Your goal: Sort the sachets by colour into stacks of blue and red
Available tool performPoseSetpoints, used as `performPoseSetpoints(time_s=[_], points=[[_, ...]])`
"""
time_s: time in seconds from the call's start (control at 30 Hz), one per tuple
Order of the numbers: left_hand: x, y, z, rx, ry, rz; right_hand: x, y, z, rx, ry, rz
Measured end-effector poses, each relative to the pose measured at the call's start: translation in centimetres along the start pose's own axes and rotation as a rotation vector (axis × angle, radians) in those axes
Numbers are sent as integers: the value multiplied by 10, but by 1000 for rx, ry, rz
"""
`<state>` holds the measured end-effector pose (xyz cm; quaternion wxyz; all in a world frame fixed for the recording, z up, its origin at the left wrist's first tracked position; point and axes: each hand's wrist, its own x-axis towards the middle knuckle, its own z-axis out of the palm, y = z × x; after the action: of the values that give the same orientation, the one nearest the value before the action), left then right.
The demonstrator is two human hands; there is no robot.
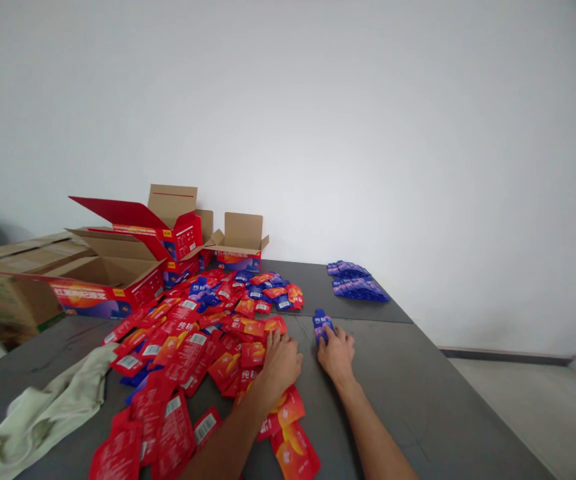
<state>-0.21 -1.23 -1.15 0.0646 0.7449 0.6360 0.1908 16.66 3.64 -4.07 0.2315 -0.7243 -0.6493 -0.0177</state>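
My left hand [282,362] lies at the right edge of a pile of red pouches [188,353]. Its fingers are bent downward over the pouches, and their tips are hidden, so what they pinch cannot be made out. To the right, my right hand [337,352] has its thumb and fingers closed on the lower part of a blue spouted pouch [321,321], whose printed front faces up on the dark table [383,393]. Several blue pouches [201,291] lie mixed among the red ones farther back in the pile.
Two stacks of blue pouches [359,289] lie at the table's far right, near the wall. Open red cartons [103,293] stand at the back left, with another open carton [239,259] behind the pile. A pale green cloth [58,407] lies at the front left.
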Motion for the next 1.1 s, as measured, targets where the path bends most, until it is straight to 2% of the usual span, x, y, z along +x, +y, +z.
performPoseSetpoints(time_s=[0.13, 0.23, 0.37, 0.53, 0.7, 0.87, 0.97, 1.1], points=[[34, 3, -11, -3, 2, -19, -8, -10, 0, -48, -66, -77], [64, -1, -12, -1, -8, -69, -10, -17, 1, -45, -112, -135], [95, -11, 1, -11, -1, -116, -11, -21, 5, -25, -144, -170], [117, -20, 23, -9, -60, -136, -6, -18, 7, -10, -176, -181], [114, -19, 27, 8, -63, -127, -3, -16, 10, -8, -199, -164], [90, -11, 5, -60, 13, -106, -5, -17, 10, -8, -153, -169], [74, -10, -13, -284, 134, -95, -4, -20, 6, 47, -44, -160], [56, -10, -28, -766, 298, -173, -5, -27, -1, 254, 34, -189]])
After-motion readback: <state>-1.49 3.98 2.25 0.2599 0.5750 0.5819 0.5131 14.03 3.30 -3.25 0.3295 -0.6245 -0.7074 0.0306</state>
